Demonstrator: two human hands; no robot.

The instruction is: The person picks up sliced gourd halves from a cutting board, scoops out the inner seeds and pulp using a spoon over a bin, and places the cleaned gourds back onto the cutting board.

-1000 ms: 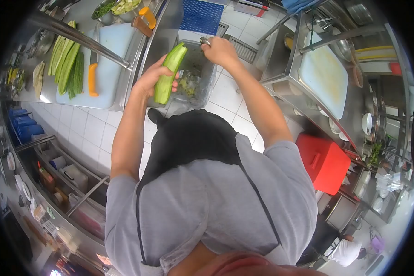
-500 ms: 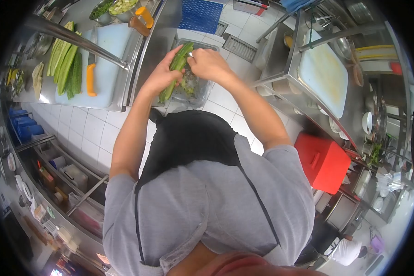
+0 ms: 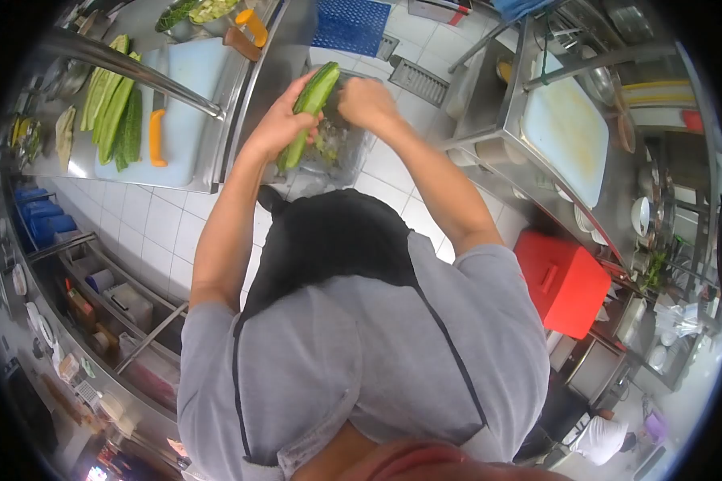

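Note:
My left hand (image 3: 283, 120) is closed around a halved cucumber (image 3: 314, 94), its pale cut face turned up and to the right. Just right of it, my right hand (image 3: 367, 103) makes a loose fist; whatever its fingers hold is hidden from me. Below both hands stands a clear plastic tub (image 3: 363, 154) with wet greenish scraps inside. On the left counter, several cucumber halves (image 3: 114, 112) lie across a white cutting board (image 3: 194, 88). A knife with an orange handle (image 3: 157, 138) rests beside them.
A metal rail (image 3: 136, 70) crosses over the left counter. Bowls of cut greens (image 3: 212, 10) and an orange-capped bottle (image 3: 251, 28) stand at its back. On the right are a steel table with another cutting board (image 3: 565, 132) and a red box (image 3: 561, 284). Another person (image 3: 604, 439) is at lower right.
My right hand has pulled away from the cucumber to the right. The shiny metal bit at its fingers no longer shows. My left hand has tilted the cucumber's cut face more into view.

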